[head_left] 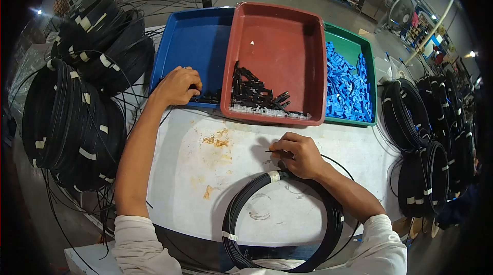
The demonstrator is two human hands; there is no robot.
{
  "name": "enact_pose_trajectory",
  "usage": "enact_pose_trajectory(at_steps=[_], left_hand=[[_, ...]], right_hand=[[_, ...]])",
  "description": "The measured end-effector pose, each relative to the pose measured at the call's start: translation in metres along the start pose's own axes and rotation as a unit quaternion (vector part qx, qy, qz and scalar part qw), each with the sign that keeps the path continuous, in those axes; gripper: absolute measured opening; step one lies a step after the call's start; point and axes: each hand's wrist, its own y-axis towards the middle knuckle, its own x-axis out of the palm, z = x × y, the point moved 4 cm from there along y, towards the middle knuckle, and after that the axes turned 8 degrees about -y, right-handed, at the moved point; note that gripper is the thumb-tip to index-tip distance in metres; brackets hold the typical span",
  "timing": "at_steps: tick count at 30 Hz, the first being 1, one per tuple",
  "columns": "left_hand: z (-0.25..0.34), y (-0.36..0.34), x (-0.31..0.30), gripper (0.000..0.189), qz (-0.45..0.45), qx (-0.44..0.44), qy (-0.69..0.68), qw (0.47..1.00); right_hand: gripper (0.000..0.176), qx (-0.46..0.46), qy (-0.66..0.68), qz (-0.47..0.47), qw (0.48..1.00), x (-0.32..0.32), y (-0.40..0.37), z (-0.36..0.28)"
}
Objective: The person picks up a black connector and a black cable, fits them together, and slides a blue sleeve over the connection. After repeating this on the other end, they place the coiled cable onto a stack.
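Observation:
My left hand (178, 86) reaches over the front left of the blue tray (197, 33), fingers curled down and pressed together. What they hold, if anything, is hidden. Small black parts (208, 97) lie in that tray just right of the fingers. My right hand (298, 154) pinches a black cable near its tip (275, 151), above the white tabletop. This cable belongs to a coil (233, 208) bound with white tape, which rests partly on the table's near edge, below my right hand.
A red tray (280, 43) overlaps the blue one and holds black connectors (251, 90) and small clear pieces (267, 112). The green tray (372, 85) contains many blue parts (349, 85). Black cable coils are stacked at left (72, 121) and right (423, 177). Brownish stains (218, 141) mark the tabletop.

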Motion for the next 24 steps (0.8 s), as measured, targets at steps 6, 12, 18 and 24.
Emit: enact_pose_trajectory(at_steps=[6, 12, 18, 24], left_hand=[[0.008, -0.001, 0.0, 0.013, 0.046, 0.045, 0.003, 0.998], [0.051, 0.0, -0.005, 0.02, 0.165, 0.027, -0.067, 0.984], [0.114, 0.008, 0.006, 0.016, 0.288, 0.001, -0.326, 0.901], [0.193, 0.017, 0.065, 0.018, 0.255, 0.003, -0.602, 0.756]], right_hand=[[0.019, -0.045, -0.029, 0.04, 0.998, -0.013, -0.001, -0.009], [0.016, -0.058, -0.036, 0.076, 0.995, -0.011, -0.017, 0.003], [0.011, -0.118, -0.099, 0.087, 0.984, -0.016, -0.034, -0.011], [0.013, -0.065, -0.013, 0.133, 0.989, -0.024, -0.051, 0.013]])
